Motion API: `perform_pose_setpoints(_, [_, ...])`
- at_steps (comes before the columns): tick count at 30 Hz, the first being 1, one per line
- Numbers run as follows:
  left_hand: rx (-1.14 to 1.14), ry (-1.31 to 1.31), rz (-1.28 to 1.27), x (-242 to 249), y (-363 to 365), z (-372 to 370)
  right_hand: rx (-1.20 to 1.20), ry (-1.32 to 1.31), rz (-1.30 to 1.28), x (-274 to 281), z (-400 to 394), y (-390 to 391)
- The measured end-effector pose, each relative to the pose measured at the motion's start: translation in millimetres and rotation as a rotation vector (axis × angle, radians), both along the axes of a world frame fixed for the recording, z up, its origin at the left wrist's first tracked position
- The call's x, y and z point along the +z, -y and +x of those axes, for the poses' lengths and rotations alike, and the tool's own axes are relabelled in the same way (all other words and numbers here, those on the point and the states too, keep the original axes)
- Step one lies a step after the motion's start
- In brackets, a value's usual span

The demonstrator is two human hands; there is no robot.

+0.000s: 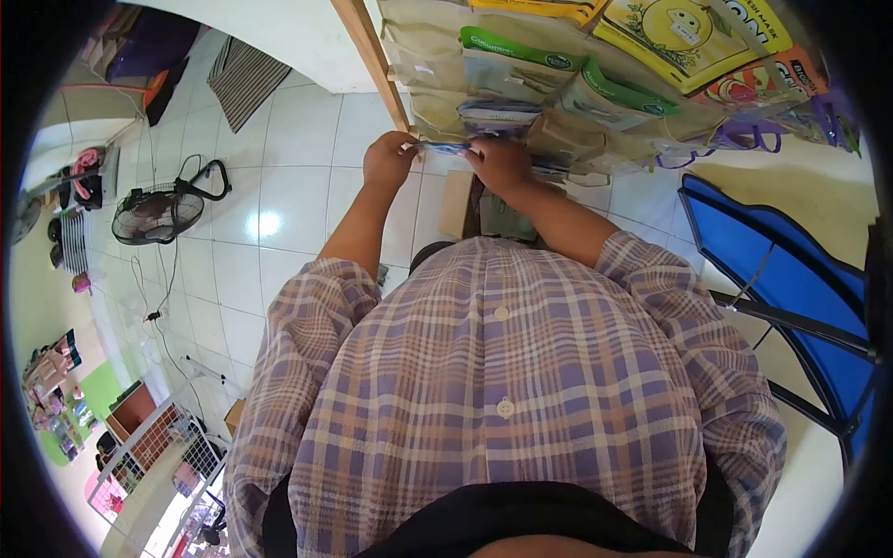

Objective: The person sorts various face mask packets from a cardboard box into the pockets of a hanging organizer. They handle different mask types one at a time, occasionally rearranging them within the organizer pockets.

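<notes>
Both hands were up at the hanging organizer [521, 112]: left hand [389, 160] and right hand [502, 166] each pinched an end of a flat packet [446, 147] at a lower pocket. I'd have kept it level and slid it in straight. Wooden post [372, 56] crowded the left, blue chair [791, 279] the right; open floor [298, 205] behind.

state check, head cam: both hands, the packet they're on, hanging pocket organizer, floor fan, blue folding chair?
left hand: closed on the packet's left end
right hand: closed on the packet's right end
packet: held flat at the organizer's lower pockets
pocket organizer: hanging, pockets filled with sachets
floor fan: standing on the tiles; running or not, cannot tell
blue folding chair: unfolded, seat bare
</notes>
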State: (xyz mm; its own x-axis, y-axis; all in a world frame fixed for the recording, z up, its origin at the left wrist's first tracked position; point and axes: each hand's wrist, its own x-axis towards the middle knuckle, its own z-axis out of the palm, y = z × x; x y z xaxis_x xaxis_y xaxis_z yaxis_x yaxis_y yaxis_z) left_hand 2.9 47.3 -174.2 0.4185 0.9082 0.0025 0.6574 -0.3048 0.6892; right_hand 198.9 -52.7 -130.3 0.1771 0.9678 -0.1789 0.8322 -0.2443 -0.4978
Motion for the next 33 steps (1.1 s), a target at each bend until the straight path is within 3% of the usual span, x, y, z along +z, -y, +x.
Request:
perform_pose_setpoints(2, [-0.038,0.058,0.009,5,1,0,-0.034,0.176,0.058,-20,-2,-2])
perform_pose_setpoints(6, [-0.118,0.236,0.079,28,7,6,-0.049,0.167,0.057,-20,-1,-7])
perform_pose_setpoints(12, [-0.157,0.012,0.134,37,8,12,-0.015,-0.031,0.296,-12,-1,1])
perform_pose_setpoints(15, [-0.126,-0.098,0.044,24,10,16,0.082,0.132,0.230,-25,0,-5])
perform_pose_setpoints(17, [-0.127,-0.173,0.062,12,12,16,0.123,0.295,0.006,-34,-2,-10])
perform_pose_setpoints(20, [-0.141,-0.293,0.061,18,13,22,0.109,0.298,-0.148,-29,-5,-15])
perform_pose_setpoints(24, [-0.177,-0.317,0.088,20,10,20,0.190,0.262,-0.105,-16,-5,-4])
perform_pose_setpoints(27, [-0.172,-0.130,0.187,38,14,17,0.231,0.140,-0.019,-3,0,12])
perform_pose_setpoints(29, [-0.192,-0.014,0.286,62,17,16,0.274,-0.176,0.097,45,1,26])
perform_pose_setpoints(30, [-0.205,0.095,0.376,76,16,14,0.272,-0.170,0.104,64,2,31])
perform_pose_setpoints(32, [-0.127,0.414,0.498,124,18,26,0.304,0.029,0.636,104,9,41])
perform_pose_setpoints(33, [-0.113,0.427,0.534,149,17,29,0.258,0.113,0.769,128,14,40])
